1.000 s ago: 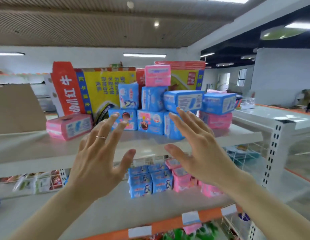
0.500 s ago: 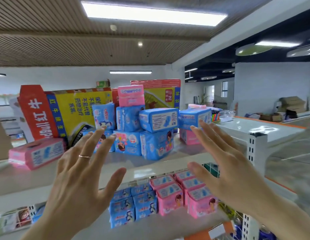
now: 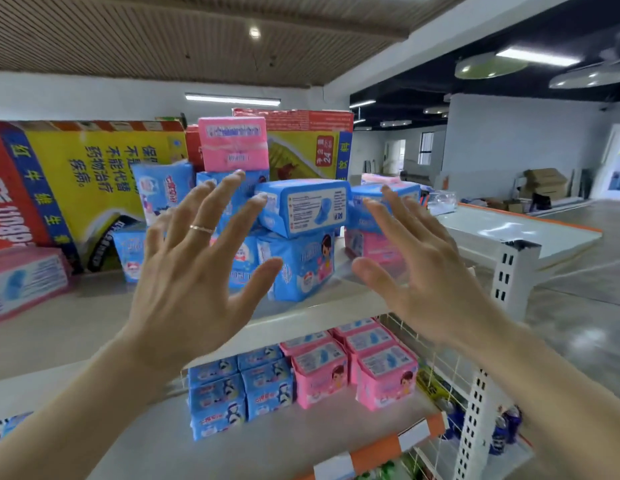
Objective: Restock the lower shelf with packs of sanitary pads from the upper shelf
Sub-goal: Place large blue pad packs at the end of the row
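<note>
Both hands closer to stack since earlier frame. My left grip (image 3: 194,271) and right grip (image 3: 423,268) spread wide, empty, flanking the blue plastic-wrapped pad pack (image 3: 301,206) near the upper shelf (image 3: 94,323) front edge. Best: clamp both ends evenly, lift without toppling neighbours.

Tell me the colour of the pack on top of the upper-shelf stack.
Pink pack, with a pale blue label strip; seen in the head view.

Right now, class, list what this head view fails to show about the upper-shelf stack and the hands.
- Blue packs: those behind the left hand are covered.
- Pack at the left edge: cut off, blurred.
- Pink packs: partly behind the right hand.
- Contact between the open hands and the stack: unclear.
</note>
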Tool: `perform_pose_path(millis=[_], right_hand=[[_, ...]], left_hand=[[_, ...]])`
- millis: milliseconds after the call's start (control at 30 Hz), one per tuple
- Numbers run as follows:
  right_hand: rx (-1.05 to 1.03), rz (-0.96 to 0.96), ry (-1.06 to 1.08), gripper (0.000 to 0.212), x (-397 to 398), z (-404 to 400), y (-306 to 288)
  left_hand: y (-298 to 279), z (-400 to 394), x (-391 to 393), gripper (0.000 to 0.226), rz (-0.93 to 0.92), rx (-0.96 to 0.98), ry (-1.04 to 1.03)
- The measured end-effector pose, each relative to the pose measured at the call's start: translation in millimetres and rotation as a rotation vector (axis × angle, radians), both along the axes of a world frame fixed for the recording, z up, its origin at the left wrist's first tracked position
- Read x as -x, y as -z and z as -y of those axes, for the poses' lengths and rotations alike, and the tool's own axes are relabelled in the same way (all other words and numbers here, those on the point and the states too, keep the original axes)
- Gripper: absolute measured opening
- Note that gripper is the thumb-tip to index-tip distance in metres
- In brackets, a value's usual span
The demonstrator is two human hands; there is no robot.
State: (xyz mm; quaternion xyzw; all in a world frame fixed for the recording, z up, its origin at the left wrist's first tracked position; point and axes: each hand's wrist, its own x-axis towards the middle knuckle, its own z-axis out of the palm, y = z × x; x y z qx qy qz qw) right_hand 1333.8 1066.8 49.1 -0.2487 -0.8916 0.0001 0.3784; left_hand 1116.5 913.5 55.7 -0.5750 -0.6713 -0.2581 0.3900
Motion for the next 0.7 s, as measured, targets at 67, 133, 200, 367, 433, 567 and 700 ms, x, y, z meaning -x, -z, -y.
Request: perform_pose_path(millis=[67,133,200,367,433,567,700], right_hand=[[-0.003,-0.01,0.034,0.083,12,-10,-4],[0.0,-0.022,0.068,0.083,22,-20,-6],[-0.002,-0.03,0.094,0.082,32,-29,-10],[0.001,-0.052,0.164,0.084,50,-47,-15],[-0.013,-0.055,0.189,0.084,52,-52,-14],[-0.005,-0.037,0.233,0.084,42,-60,-11],[-0.003,-0.057,0.269,0.075,20,-78,-13]], left_hand=[[-2,-20,12,0.069,-0.013,0.008,0.004],[-1,-38,22,0.069,-0.008,-0.001,0.017],[2,-55,29,0.069,-0.02,-0.02,0.043],[-2,-88,38,0.067,-0.038,-0.047,0.129],[-5,-98,38,0.068,-0.058,-0.049,0.149],[-2,-115,26,0.067,-0.071,-0.064,0.192],[3,-143,5,0.064,-0.131,-0.137,0.287]])
